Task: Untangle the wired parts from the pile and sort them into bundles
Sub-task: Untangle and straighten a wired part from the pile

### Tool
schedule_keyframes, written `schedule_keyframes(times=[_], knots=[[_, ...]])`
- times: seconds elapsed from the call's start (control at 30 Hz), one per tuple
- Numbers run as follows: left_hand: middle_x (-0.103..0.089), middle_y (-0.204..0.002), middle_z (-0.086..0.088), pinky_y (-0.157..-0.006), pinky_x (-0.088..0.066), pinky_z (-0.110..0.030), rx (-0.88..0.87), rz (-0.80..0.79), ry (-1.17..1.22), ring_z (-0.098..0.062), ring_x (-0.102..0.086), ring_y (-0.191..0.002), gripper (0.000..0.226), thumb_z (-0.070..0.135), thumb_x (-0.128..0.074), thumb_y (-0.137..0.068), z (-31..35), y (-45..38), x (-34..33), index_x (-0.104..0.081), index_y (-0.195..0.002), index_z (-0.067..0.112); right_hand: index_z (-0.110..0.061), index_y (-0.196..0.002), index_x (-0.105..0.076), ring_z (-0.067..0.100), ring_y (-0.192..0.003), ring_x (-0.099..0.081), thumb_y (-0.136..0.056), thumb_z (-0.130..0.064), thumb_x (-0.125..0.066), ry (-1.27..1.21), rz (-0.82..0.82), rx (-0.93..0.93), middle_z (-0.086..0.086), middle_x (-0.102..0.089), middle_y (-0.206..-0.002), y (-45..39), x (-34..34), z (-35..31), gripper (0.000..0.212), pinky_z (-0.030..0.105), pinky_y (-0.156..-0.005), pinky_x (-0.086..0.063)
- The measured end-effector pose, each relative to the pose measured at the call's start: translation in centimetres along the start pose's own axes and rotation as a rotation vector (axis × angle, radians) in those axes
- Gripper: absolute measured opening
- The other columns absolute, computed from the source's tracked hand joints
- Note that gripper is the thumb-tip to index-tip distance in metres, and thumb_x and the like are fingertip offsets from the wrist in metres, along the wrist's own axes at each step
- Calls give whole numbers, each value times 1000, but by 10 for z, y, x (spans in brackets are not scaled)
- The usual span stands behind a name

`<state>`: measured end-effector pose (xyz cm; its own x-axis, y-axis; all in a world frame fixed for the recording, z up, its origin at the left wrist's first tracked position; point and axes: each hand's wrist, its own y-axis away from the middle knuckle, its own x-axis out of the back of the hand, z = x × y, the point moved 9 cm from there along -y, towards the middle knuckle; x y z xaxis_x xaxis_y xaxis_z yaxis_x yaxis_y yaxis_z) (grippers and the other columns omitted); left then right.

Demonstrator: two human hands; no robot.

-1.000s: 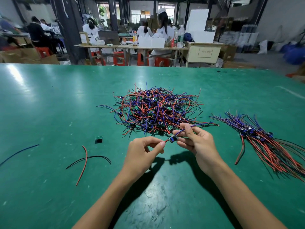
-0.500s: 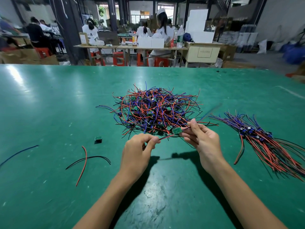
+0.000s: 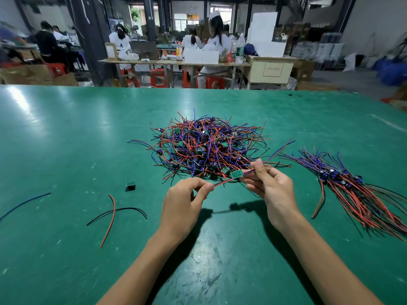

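Left hand (image 3: 184,202): one, fingers curled, thumb and forefinger pinching the red lead end of the wired part (image 3: 236,174).
Right hand (image 3: 269,187): one, fingers closed round the blue and red leads just beyond the small green board, which sits at the fingertips.
Wired part: one held, stretched between the two hands above the bench (image 3: 66,139), just in front of the pile (image 3: 207,146); its far leads stick out up and to the right past the right hand.
Pile: one tangled heap of red, blue and black wires with little green boards among them (too knotted to count), at the middle of the bench.
Bundle (image 3: 356,188): one, lying right of the pile and apart from it, wires laid roughly parallel, blue ends toward the pile, red and black ends toward the near right edge.
Loose wires: three near the left, one red (image 3: 111,219) crossing one black (image 3: 123,211), and one blue (image 3: 24,204) farther left.
Loose board (image 3: 130,185): one small green piece, alone between the loose wires and the pile.
Background: several people seated at tables beyond the bench.
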<state>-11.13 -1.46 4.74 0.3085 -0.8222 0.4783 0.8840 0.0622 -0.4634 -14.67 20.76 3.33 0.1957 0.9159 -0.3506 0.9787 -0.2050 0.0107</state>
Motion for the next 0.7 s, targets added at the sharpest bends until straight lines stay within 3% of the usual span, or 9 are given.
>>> schedule_keyframes(times=[0.2, 0.37, 0.5, 0.6, 0.7], knots=[[-69, -82, 18, -68, -42, -24, -18, -11, 11, 2, -54, -75, 4, 34, -76, -88, 3, 1, 0, -74, -86, 31, -16, -103, -70, 10, -76, -76, -99, -29, -59, -51, -47, -18, 4, -79, -89, 1, -3, 1, 17, 16, -61, -58], [-70, -84, 18, -72, -47, -29, -18, -52, -1, -3, -59, -82, 4, 35, -77, -86, 1, 2, -3, -75, -87, 31, -22, -102, -69, 12, -75, -76, -102, -33, -55, -7, -47, -33, 1, -79, -94, 3, -4, 0, 17, 21, -59, -58], [-70, -83, 20, -71, -50, -30, -8, -68, 0, -4, -63, -83, 6, 39, -77, -86, -2, 2, -7, -74, -85, 34, -21, -99, -64, 23, -71, -76, -103, -35, -54, -54, 19, 21, -2, -72, -77, 4, 1, -7, 17, 27, -55, -59], [-70, -82, 22, -68, -51, -34, -8, -71, 11, -6, -62, -75, 8, 42, -77, -85, -3, 3, -9, -75, -83, 35, -23, -97, -61, 21, -57, -72, -105, -35, -51, -75, 121, 130, -7, -56, -64, 1, 14, -27, 17, 29, -49, -57], [-69, -79, 22, -64, -50, -33, -30, -88, -6, -9, -54, -61, 13, 48, -74, -85, -2, 5, -11, -73, -81, 36, -24, -97, -63, 9, -40, -50, -108, -33, -46, -42, 240, 255, -5, -46, -64, -14, 38, -61, 22, 25, -41, -50]])
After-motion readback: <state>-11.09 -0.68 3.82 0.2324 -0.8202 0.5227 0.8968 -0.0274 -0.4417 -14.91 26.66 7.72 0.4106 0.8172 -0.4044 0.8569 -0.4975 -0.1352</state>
